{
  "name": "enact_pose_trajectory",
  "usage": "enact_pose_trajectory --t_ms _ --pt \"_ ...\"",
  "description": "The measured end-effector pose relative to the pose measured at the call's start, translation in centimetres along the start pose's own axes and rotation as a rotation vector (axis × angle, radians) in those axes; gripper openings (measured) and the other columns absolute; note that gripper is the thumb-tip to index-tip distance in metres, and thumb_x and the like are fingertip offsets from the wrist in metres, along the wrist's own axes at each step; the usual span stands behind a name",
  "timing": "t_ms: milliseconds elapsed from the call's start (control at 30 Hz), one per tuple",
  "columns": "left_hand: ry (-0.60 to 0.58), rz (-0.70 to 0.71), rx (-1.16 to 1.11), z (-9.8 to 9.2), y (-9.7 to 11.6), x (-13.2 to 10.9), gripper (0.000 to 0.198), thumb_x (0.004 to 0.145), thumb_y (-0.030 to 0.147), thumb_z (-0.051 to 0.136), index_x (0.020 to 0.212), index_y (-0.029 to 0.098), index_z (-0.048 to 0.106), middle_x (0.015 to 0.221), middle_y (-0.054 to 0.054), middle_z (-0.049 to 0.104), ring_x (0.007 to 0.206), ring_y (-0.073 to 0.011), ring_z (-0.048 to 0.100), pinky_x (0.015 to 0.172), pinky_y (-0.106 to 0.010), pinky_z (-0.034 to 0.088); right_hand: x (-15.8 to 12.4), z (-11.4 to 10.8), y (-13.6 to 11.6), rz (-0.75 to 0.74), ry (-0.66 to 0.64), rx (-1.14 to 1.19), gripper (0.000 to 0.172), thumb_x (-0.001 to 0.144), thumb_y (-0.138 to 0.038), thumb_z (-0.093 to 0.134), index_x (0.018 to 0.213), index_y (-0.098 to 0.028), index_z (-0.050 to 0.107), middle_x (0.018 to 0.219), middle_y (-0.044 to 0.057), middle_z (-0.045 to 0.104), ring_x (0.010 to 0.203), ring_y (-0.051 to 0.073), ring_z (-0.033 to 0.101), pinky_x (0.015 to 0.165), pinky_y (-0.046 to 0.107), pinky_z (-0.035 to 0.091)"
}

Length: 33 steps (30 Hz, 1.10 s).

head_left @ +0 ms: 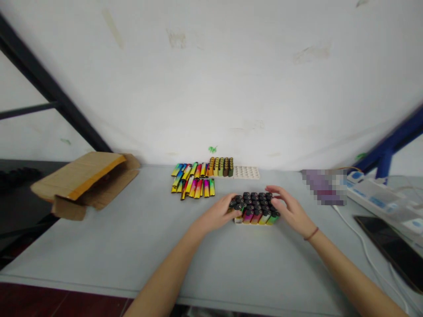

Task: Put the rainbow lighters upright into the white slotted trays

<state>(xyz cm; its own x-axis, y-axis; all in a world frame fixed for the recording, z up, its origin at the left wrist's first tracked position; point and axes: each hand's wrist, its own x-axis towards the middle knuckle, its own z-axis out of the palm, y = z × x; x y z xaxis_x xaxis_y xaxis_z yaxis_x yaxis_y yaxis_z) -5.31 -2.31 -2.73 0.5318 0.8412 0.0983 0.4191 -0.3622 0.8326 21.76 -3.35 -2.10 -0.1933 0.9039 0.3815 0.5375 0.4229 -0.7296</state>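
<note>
Upright lighters (257,213) with black tops and shiny coloured bodies stand in rows in a white tray (254,223) on the table. My left hand (220,213) is closed around lighters at the left end of these rows, its thumb at their front; its fingers partly hide them. At the right end, my right hand (291,211) rests against the outer lighters with its fingers apart and curved. Behind, loose metallic multicoloured lighters (194,187) lie in a pile beside a block of upright lighters (221,167). A white tray with holes (246,172) adjoins that block.
An open cardboard box (89,178) lies at the left of the grey table (132,246). On the right are a partly pixelated purple item (322,187), a white power strip (380,198), a dark phone (390,248) and a white cable (363,246). A wall stands behind.
</note>
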Motion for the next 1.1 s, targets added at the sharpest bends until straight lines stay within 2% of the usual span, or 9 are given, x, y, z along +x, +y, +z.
enact_pose_trajectory --t_ms 67,167,233,333,433,533,700,867,1100 --pt "-0.001 0.025 -0.011 0.0 -0.1 0.1 0.045 0.086 0.034 0.063 0.127 0.018 0.053 0.126 -0.012 0.063 0.118 -0.0270 0.057 0.106 -0.044 0.043 1.0 -0.2 -2.2 -0.132 -0.004 -0.166 0.048 0.090 -0.054 0.055 0.126 -0.022 0.059 0.124 0.014 0.065 0.117 0.032 0.060 0.100 0.052 0.048" --pt "0.010 0.036 -0.023 0.0 -0.2 0.2 0.040 0.086 0.034 0.062 0.123 0.019 0.057 0.124 -0.011 0.064 0.115 -0.0265 0.058 0.104 -0.042 0.044 2.6 0.5 -5.6 -0.364 -0.177 -0.337 0.051 0.085 -0.048 0.063 0.130 -0.022 0.058 0.128 0.015 0.064 0.122 0.034 0.056 0.105 0.054 0.043" --pt "0.019 0.025 -0.034 -0.2 -0.2 0.2 0.039 0.086 0.033 0.061 0.122 0.018 0.058 0.123 -0.011 0.065 0.113 -0.0263 0.059 0.102 -0.041 0.046 3.5 1.4 -7.2 -0.426 -0.271 -0.442 0.062 0.079 -0.049 0.070 0.132 -0.018 0.057 0.129 0.018 0.063 0.125 0.036 0.053 0.106 0.054 0.041" --pt "0.017 0.002 -0.060 -0.6 -0.2 0.1 0.036 0.087 0.032 0.060 0.120 0.016 0.058 0.117 -0.010 0.067 0.107 -0.0246 0.061 0.097 -0.038 0.048 4.5 2.6 -8.1 -0.417 -0.390 -0.578 0.065 0.072 -0.049 0.078 0.122 -0.012 0.061 0.117 0.020 0.067 0.114 0.036 0.059 0.099 0.051 0.045" --pt "0.014 -0.007 -0.052 -0.9 -0.3 0.2 0.034 0.087 0.032 0.059 0.116 0.015 0.059 0.110 -0.008 0.068 0.101 -0.0234 0.062 0.093 -0.036 0.048 5.1 3.1 -8.1 -0.397 -0.473 -0.662 0.047 0.073 -0.046 0.078 0.105 -0.013 0.068 0.108 0.017 0.069 0.105 0.034 0.062 0.095 0.047 0.047" --pt "0.011 -0.009 -0.021 -1.1 -0.5 0.2 0.034 0.086 0.035 0.060 0.114 0.015 0.060 0.107 -0.007 0.069 0.098 -0.0237 0.062 0.090 -0.037 0.049 5.5 3.3 -8.4 -0.382 -0.519 -0.710 0.034 0.075 -0.039 0.076 0.097 -0.014 0.070 0.107 0.016 0.070 0.106 0.033 0.062 0.096 0.045 0.045" --pt "0.006 -0.014 -0.022 -1.2 -0.5 0.2 0.038 0.085 0.033 0.062 0.118 0.015 0.061 0.112 -0.009 0.070 0.102 -0.0250 0.063 0.092 -0.038 0.049 6.1 3.5 -9.8 -0.317 -0.559 -0.777 0.027 0.077 -0.041 0.074 0.088 -0.017 0.070 0.094 0.013 0.072 0.096 0.030 0.065 0.090 0.040 0.047" --pt "-0.011 0.005 -0.076 -1.5 -0.3 0.2 0.046 0.081 0.030 0.066 0.125 0.014 0.060 0.126 -0.012 0.067 0.115 -0.0268 0.061 0.102 -0.038 0.045 6.8 3.3 -11.4 -0.231 -0.659 -0.829 0.033 0.080 -0.045 0.071 0.090 -0.014 0.072 0.095 0.015 0.073 0.094 0.030 0.066 0.083 0.036 0.049" --pt "-0.100 0.033 -0.052 -1.8 -0.3 0.2 0.048 0.082 0.030 0.065 0.127 0.015 0.061 0.122 -0.008 0.070 0.109 -0.0276 0.064 0.097 -0.038 0.048 7.3 3.0 -12.0 -0.159 -0.772 -0.754 0.024 0.083 -0.039 0.070 0.090 -0.016 0.074 0.090 0.013 0.075 0.089 0.028 0.070 0.078 0.033 0.049"
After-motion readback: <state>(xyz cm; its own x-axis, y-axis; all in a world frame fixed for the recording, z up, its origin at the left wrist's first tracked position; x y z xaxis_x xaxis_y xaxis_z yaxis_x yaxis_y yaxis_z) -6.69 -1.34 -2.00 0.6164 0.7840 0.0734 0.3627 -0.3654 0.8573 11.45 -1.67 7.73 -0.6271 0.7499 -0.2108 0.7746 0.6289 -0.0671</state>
